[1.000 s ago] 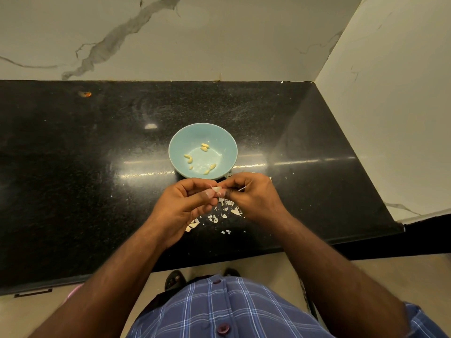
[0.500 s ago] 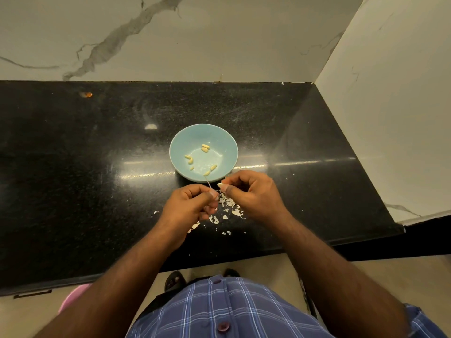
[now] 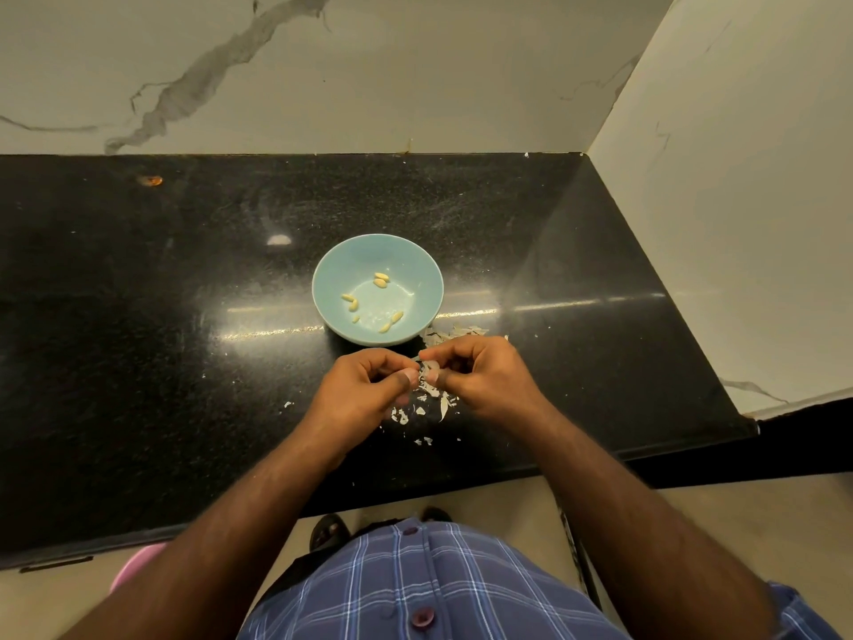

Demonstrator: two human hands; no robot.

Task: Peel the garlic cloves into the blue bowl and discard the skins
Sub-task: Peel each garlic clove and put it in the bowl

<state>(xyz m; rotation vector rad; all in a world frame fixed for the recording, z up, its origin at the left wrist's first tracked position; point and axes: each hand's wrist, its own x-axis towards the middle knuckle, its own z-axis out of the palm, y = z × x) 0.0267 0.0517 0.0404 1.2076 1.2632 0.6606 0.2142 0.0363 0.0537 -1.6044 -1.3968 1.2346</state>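
My left hand (image 3: pixel 364 390) and right hand (image 3: pixel 480 376) meet just in front of the blue bowl (image 3: pixel 332 279), both pinching one garlic clove (image 3: pixel 427 369) between the fingertips. Seven peeled cloves (image 3: pixel 381 279) lie in the bowl. Loose skins (image 3: pixel 422 411) are scattered on the black surface (image 3: pixel 138 316) beneath my hands.
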